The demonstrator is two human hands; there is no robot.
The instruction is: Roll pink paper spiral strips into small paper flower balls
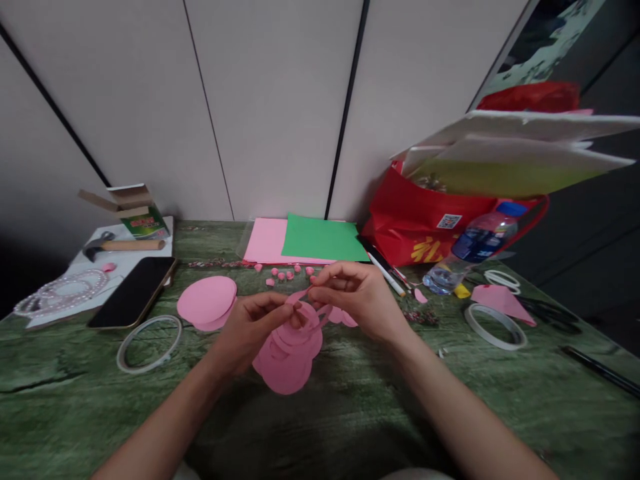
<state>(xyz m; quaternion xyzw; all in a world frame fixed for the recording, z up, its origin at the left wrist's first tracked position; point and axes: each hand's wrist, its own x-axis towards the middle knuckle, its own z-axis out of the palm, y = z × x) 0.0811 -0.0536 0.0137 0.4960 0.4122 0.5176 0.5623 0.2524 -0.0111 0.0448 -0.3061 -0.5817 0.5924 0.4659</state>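
Both hands meet over the middle of the table around a curling strip of pink paper [324, 316]. The thumb and fingers of my left hand [265, 323] pinch it from the left. From the right, my right hand [353, 293] pinches its upper end between thumb and index finger. Beneath them lie overlapping pink paper circles [287, 372], partly hidden by the strip and my left hand. Another stack of pink circles [207, 301] lies to the left. Several small rolled pink paper pieces [281, 275] sit behind my hands.
Green paper [325, 239] lies over pink sheets at the back. On the left are a phone [134, 293], a tape roll [150, 344], bead strands [65, 293], a hammer [125, 245] and an open box [144, 220]. To the right stand a red bag [400, 213] and a water bottle [473, 250], near another tape roll [495, 327] and scissors [553, 313].
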